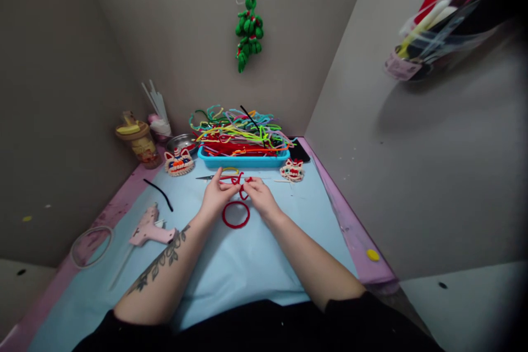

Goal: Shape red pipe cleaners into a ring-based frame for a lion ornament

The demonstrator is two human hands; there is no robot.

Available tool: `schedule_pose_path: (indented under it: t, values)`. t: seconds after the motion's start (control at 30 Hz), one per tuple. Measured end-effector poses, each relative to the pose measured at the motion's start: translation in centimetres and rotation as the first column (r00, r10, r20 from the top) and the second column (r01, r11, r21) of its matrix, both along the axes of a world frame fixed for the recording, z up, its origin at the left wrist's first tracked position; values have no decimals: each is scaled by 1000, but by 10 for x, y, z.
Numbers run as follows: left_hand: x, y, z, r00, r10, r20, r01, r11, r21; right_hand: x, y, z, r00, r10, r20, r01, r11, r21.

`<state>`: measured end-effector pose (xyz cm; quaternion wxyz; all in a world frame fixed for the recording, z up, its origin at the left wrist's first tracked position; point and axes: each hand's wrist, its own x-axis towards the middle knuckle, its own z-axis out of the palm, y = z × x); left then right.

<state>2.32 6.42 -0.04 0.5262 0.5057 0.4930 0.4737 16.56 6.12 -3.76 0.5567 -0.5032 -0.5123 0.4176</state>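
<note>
Between my fingertips is a bent red pipe cleaner (242, 193), twisted into small loops. My left hand (217, 193) pinches it from the left, and my right hand (258, 195) pinches its right side. Just below them a red pipe-cleaner ring (236, 225) lies flat on the blue cloth (264, 269). Scissors (203, 178) lie behind my left hand, their pointed blades to the left and the handles partly hidden. A yellow curved piece (231, 169) rests beyond my fingers.
A blue tray (243, 163) heaped with colored pipe cleaners stands behind my hands, flanked by lion-face pieces (179, 164) (292, 171). Left are a pink glue gun (150, 228), a black pipe cleaner (161, 193), a metal bowl (181, 143) and a cup (142, 146). A phone (300, 150) lies right.
</note>
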Motion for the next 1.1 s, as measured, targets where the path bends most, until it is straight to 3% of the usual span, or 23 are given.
schedule_pose_path:
  t: [0.17, 0.3, 0.6, 0.7, 0.8, 0.87, 1.0, 1.1]
  values:
    - [-4, 6, -1, 995, 66, 79, -59, 994, -87, 10, 4, -3, 996, 35, 80, -34, 999, -20]
    - [-8, 8, -2, 992, 59, 111, -42, 987, -155, 15, 3, -3, 983, 17, 181, -26, 998, 49]
    - [-7, 7, 1, 996, 53, 72, -40, 985, -166, 18, 5, -3, 951, -9, 310, -28, 993, 115]
    - [-9, 10, 2, 992, 88, 90, -70, 979, -192, 18, -1, 4, 936, -77, 343, 17, 984, 175]
    - [-11, 13, 0, 979, 170, 108, -141, 963, -231, 10, -12, 12, 889, -220, 402, 89, 944, 319]
    - [-11, 14, -2, 970, 213, 118, -181, 955, -234, 2, -19, 14, 833, -259, 489, 62, 922, 383]
    - [-8, 11, -1, 960, 239, 148, -203, 954, -219, -13, -23, 12, 750, -242, 615, -12, 925, 379]
    - [-4, 8, 2, 956, 238, 173, -200, 957, -210, -19, -22, 10, 752, -233, 617, 2, 936, 351]
